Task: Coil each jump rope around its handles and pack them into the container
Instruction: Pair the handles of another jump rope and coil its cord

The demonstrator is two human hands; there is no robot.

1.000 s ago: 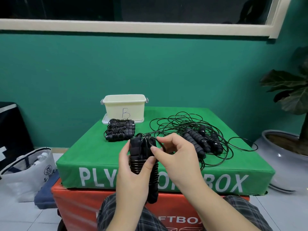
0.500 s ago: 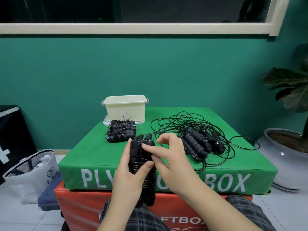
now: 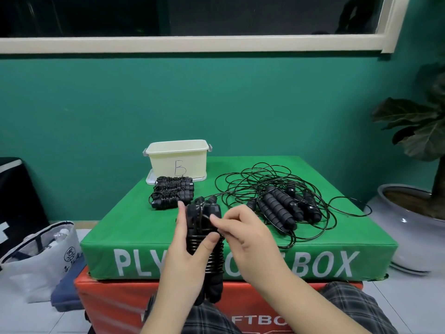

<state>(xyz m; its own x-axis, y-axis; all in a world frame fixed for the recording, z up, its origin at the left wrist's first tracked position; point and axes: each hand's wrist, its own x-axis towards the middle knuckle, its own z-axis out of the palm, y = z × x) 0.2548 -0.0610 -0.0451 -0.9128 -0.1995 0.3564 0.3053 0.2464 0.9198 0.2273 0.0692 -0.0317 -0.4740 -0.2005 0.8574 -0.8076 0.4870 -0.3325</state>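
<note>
Left hand (image 3: 190, 251) grips the coiled jump rope (image 3: 204, 239) upright; right hand (image 3: 243, 232) pinches its cord near the top; container (image 3: 178, 157) stands well behind.

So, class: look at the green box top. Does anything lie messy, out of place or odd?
Yes. The loose ropes sprawl tangled on the right of the green box, one loop hanging off its right edge. The coiled ropes sit beside the tub, not in it. The hands, left and right, hold another rope.

Black jump ropes (image 3: 284, 201), a cream container (image 3: 178, 157), a green box (image 3: 240, 251) over orange, and plaid trousers (image 3: 349, 307).
</note>
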